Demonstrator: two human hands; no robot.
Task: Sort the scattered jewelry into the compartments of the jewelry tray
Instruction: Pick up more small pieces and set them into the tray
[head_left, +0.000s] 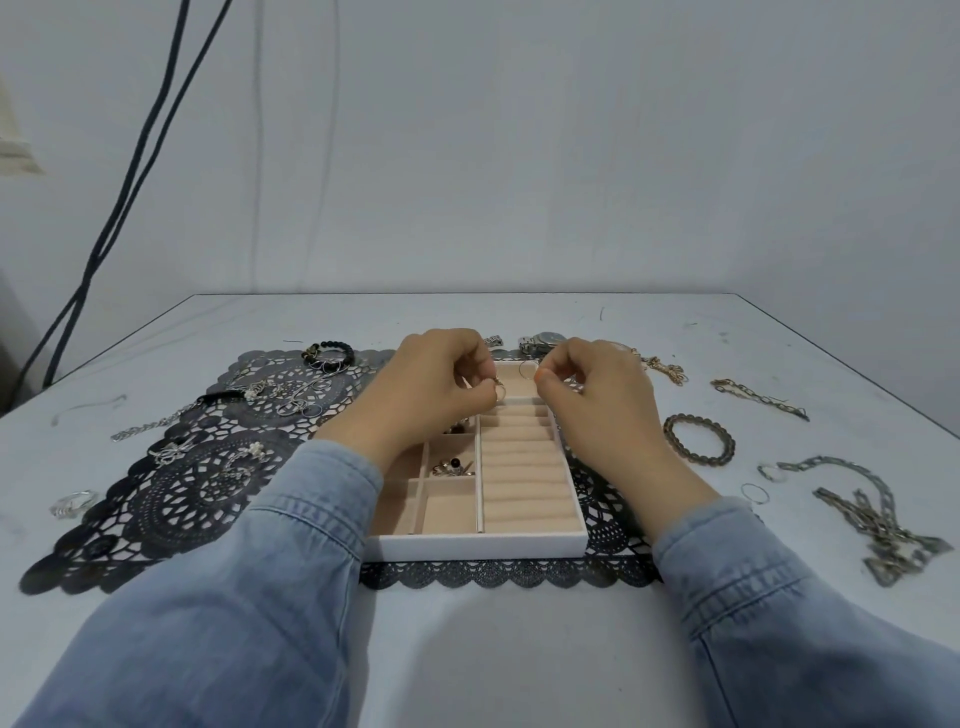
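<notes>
A white jewelry tray (478, 544) with beige lining lies on a black lace mat (171, 499). Its right side has ring rolls; small compartments on the left hold a few earrings (453, 466). My left hand (436, 389) hovers over the tray's far left part, fingertips pinched on a small ring (500, 388). My right hand (597, 395) is over the far right part, thumb and forefinger pinched together; whether it holds anything is hidden. A thin ring (527, 370) lies in the far compartment between the hands.
On the mat's left lie a black bead bracelet (328, 352), hoops and chains. A clear ring (72, 503) sits at far left. At the right: a watch (540, 340), gold chains (758, 399), a round bracelet (698, 438), thin rings (754, 492), a heavy chain (878, 525).
</notes>
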